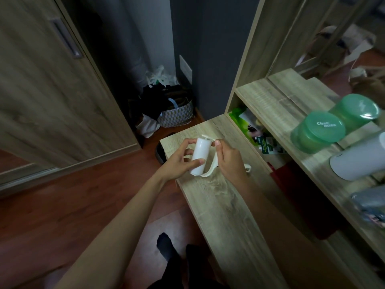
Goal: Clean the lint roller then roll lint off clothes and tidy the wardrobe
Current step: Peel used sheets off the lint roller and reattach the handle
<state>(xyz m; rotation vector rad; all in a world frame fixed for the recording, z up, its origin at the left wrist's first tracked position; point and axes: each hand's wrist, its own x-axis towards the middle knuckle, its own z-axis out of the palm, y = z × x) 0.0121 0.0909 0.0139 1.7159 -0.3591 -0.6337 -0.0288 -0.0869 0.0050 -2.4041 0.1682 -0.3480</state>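
1. Here, the lint roller (199, 157) is held just above the bench (218, 205), between both hands.
2. Its roll is a smooth, glossy white cylinder, tilted with one end pointing away from the person. A flat cream handle (212, 164) curves from under the near end up along the roll's right side.
3. The left hand (177, 163) grips the roll, its fingers (188, 152) and thumb curled round the cylinder from the left.
4. The right hand (229, 161) holds the handle with its fingers wrapped round it, the thumb tip at the roll's far end.
5. Beneath the fingers, the bench is pale wood-grain laminate with a straight edge. The floor (62, 205) left of them is reddish-brown boards.
6. Beyond the fingers, a basket (177, 116) with a grey-and-white woven pattern sits in the corner, filled with dark clothing. White plastic bags are bunched behind it.
7. To the right of the fingers, a shelf (270, 97) of the same laminate carries a round translucent green tub (318, 132) with a lid bearing white lettering. Nearer the person is a smooth white rounded container (358, 161).
8. The open compartment under that shelf holds green packets (239, 117) and a printed box, too blurred to read.
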